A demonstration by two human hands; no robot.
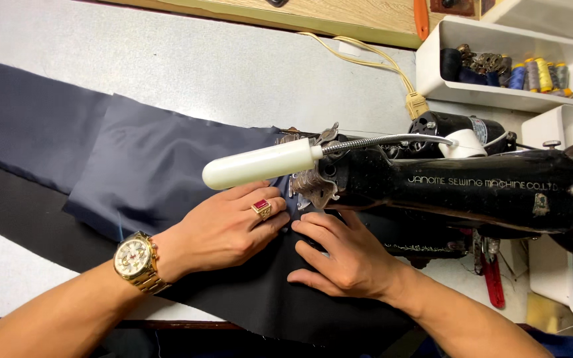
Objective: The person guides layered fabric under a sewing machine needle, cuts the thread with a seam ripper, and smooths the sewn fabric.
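Head view: the left hand (223,229), fingers together, presses flat on the dark cloth (160,172) beside the sewing machine (459,189). The right hand (339,255) lies flat too, fingers slightly spread, its fingertips at the needle area. The cloth stretches leftward across the table (220,59) under a white lamp (260,164).

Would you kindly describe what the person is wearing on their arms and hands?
Both forearms are bare, with no sleeves in view. The left hand has a gold ring with a square red stone on one finger, and the left wrist carries a gold metal-link wristwatch with a pale round dial. The right hand wears no ring, watch or glove that shows.
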